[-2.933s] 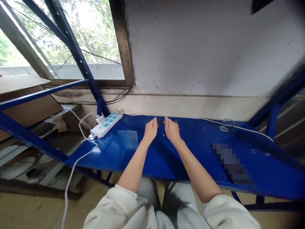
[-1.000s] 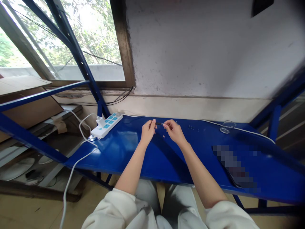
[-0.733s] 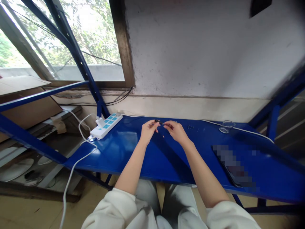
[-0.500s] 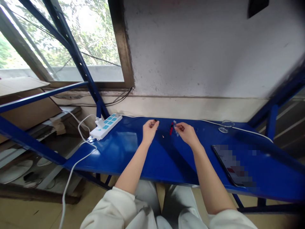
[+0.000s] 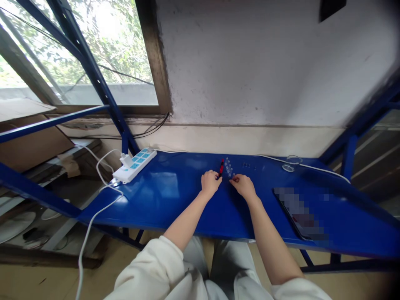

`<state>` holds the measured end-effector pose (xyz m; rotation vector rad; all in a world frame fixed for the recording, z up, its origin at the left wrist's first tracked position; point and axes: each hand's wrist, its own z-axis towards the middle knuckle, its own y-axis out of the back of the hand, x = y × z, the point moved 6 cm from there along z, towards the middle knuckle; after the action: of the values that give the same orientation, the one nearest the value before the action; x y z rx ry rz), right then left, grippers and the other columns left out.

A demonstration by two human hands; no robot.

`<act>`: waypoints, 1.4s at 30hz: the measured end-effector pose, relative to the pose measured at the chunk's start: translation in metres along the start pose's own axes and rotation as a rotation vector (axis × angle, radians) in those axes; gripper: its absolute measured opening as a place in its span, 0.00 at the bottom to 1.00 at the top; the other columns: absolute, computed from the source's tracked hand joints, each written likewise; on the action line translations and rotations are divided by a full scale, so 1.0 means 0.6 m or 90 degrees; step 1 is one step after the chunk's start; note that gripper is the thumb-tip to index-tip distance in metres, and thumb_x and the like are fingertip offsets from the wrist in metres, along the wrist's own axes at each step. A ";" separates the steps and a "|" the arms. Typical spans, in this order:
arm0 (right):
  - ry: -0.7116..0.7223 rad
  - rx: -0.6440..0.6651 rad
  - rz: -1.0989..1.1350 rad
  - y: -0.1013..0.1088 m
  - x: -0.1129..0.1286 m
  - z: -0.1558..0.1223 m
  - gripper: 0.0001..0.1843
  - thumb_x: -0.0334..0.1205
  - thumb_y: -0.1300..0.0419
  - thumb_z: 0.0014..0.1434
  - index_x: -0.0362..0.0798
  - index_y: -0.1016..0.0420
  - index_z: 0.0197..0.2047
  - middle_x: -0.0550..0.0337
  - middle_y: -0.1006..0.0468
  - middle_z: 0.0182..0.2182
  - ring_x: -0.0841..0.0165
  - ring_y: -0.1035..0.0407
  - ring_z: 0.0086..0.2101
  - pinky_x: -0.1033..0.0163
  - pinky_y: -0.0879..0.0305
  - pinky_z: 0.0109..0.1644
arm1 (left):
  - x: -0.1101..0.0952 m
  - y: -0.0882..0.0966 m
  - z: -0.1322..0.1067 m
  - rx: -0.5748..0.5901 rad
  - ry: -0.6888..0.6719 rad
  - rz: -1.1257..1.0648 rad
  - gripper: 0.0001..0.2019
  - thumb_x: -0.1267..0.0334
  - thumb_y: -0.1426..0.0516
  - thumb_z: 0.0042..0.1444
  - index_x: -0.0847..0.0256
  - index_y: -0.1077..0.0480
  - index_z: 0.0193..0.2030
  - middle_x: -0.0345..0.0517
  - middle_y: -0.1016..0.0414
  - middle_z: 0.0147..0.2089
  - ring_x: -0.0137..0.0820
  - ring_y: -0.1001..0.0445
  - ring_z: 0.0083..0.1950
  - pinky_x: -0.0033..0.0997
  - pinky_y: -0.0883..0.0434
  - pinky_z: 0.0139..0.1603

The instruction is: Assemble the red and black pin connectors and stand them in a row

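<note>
On the blue table, a short line of small red and black pieces (image 5: 221, 168) stands beside several small clear cylinder-like pieces (image 5: 228, 166). My left hand (image 5: 211, 183) is closed in a pinch at the near end of the red and black line, with a small black piece (image 5: 219, 177) at its fingertips. Just across from it, my right hand (image 5: 243, 186) is also pinched, its fingertips at a small clear piece (image 5: 233, 175) at the near end of the clear group. The fingers partly hide both pieces.
A white power strip (image 5: 135, 166) with a plug and cable lies at the table's left. Tiny clear bits (image 5: 246, 165) are scattered behind my right hand. A clear round item (image 5: 288, 167) sits at the back right, and a phone (image 5: 293, 214) nearer me.
My left hand has moved right and nearer me, bringing the small black piece down to the red and black line. My right hand has shifted nearer me, uncovering the clear pieces.
</note>
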<state>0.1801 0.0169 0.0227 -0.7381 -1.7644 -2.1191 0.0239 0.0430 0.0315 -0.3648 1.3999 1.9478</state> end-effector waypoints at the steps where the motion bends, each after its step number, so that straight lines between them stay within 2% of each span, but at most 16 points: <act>1: 0.001 0.005 -0.004 -0.004 -0.002 0.001 0.08 0.42 0.43 0.49 0.47 0.26 0.30 0.57 0.25 0.25 0.67 0.31 0.28 0.67 0.46 0.25 | 0.001 -0.003 0.000 0.006 0.005 0.009 0.05 0.62 0.43 0.48 0.60 0.29 0.27 0.43 0.32 0.28 0.30 0.34 0.32 0.30 0.39 0.33; 6: -0.003 0.015 -0.012 -0.012 -0.010 0.002 0.10 0.43 0.43 0.49 0.47 0.26 0.32 0.56 0.25 0.26 0.66 0.31 0.28 0.67 0.45 0.25 | 0.004 -0.009 -0.007 0.030 0.018 0.061 0.06 0.60 0.42 0.48 0.61 0.29 0.29 0.46 0.31 0.32 0.35 0.33 0.37 0.34 0.40 0.37; 11: -0.002 0.008 -0.011 -0.012 -0.013 -0.001 0.12 0.45 0.43 0.50 0.47 0.26 0.34 0.56 0.25 0.27 0.67 0.31 0.28 0.67 0.45 0.26 | -0.011 0.015 -0.025 -0.006 -0.039 0.078 0.17 0.58 0.43 0.50 0.59 0.35 0.47 0.49 0.31 0.41 0.38 0.35 0.44 0.36 0.41 0.42; 15: 0.004 0.000 -0.009 -0.012 -0.012 -0.004 0.11 0.44 0.44 0.50 0.48 0.26 0.35 0.57 0.25 0.27 0.67 0.31 0.28 0.67 0.45 0.26 | -0.030 0.025 -0.039 -0.004 -0.111 0.117 0.20 0.60 0.48 0.55 0.55 0.40 0.55 0.49 0.32 0.46 0.38 0.37 0.46 0.37 0.43 0.43; 18: 0.007 -0.003 -0.012 -0.013 -0.010 -0.005 0.11 0.44 0.44 0.50 0.48 0.26 0.34 0.57 0.25 0.26 0.67 0.32 0.28 0.67 0.45 0.26 | -0.037 0.020 -0.044 0.008 -0.147 0.140 0.17 0.62 0.51 0.57 0.56 0.37 0.54 0.50 0.31 0.45 0.38 0.37 0.45 0.37 0.43 0.42; 22: -0.003 -0.002 -0.016 -0.015 -0.007 -0.008 0.09 0.43 0.45 0.51 0.49 0.27 0.34 0.58 0.25 0.26 0.67 0.32 0.28 0.67 0.47 0.25 | -0.036 0.016 -0.041 0.003 -0.152 0.129 0.14 0.66 0.52 0.58 0.58 0.32 0.49 0.50 0.29 0.41 0.37 0.36 0.43 0.38 0.43 0.42; 25: -0.008 -0.006 -0.019 -0.015 -0.004 -0.014 0.08 0.43 0.46 0.52 0.50 0.29 0.33 0.57 0.25 0.27 0.66 0.32 0.29 0.67 0.48 0.25 | -0.019 0.030 -0.025 -0.023 -0.114 0.057 0.09 0.67 0.49 0.55 0.58 0.29 0.40 0.48 0.28 0.40 0.36 0.35 0.43 0.37 0.42 0.43; 27: 0.003 -0.015 -0.017 -0.010 0.003 -0.018 0.09 0.43 0.48 0.54 0.49 0.30 0.33 0.57 0.25 0.27 0.65 0.32 0.28 0.66 0.48 0.25 | 0.008 0.050 -0.007 -0.058 -0.046 -0.042 0.05 0.67 0.45 0.52 0.59 0.29 0.34 0.45 0.28 0.37 0.33 0.33 0.40 0.34 0.40 0.41; 30: 0.058 -0.072 0.010 0.010 0.030 -0.024 0.12 0.43 0.54 0.58 0.47 0.34 0.39 0.55 0.26 0.28 0.65 0.32 0.27 0.66 0.48 0.26 | 0.059 0.090 0.017 -0.137 0.057 -0.271 0.04 0.65 0.44 0.49 0.62 0.32 0.33 0.43 0.29 0.33 0.27 0.33 0.31 0.28 0.38 0.35; 32: 0.110 -0.113 0.036 0.024 0.058 -0.024 0.14 0.43 0.58 0.60 0.47 0.37 0.43 0.54 0.26 0.29 0.66 0.32 0.27 0.66 0.48 0.27 | 0.083 0.119 0.022 -0.215 0.069 -0.339 0.07 0.61 0.44 0.50 0.62 0.33 0.34 0.42 0.30 0.32 0.26 0.33 0.32 0.25 0.38 0.33; 34: 0.157 -0.117 0.046 0.028 0.091 -0.017 0.14 0.43 0.59 0.61 0.48 0.38 0.42 0.56 0.26 0.28 0.67 0.32 0.26 0.66 0.48 0.27 | 0.100 0.136 0.019 -0.264 0.069 -0.365 0.09 0.59 0.45 0.51 0.61 0.34 0.35 0.42 0.31 0.31 0.26 0.33 0.32 0.24 0.38 0.32; 38: 0.229 -0.068 -0.022 0.006 0.154 0.005 0.08 0.43 0.52 0.58 0.49 0.36 0.35 0.61 0.28 0.23 0.69 0.34 0.24 0.68 0.49 0.26 | 0.114 0.137 0.005 -0.281 0.072 -0.376 0.08 0.59 0.46 0.51 0.62 0.34 0.35 0.42 0.32 0.31 0.26 0.33 0.33 0.23 0.38 0.33; 42: 0.237 -0.014 -0.084 -0.028 0.185 0.022 0.05 0.40 0.48 0.56 0.48 0.35 0.32 0.62 0.28 0.23 0.71 0.34 0.24 0.69 0.51 0.25 | 0.115 0.128 -0.001 -0.263 0.072 -0.372 0.08 0.60 0.45 0.51 0.62 0.34 0.34 0.42 0.31 0.32 0.27 0.32 0.34 0.24 0.38 0.32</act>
<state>0.0818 0.0448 0.0715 -0.2143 -1.6254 -2.1882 -0.0779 0.0555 0.0454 -0.9699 0.8090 1.7166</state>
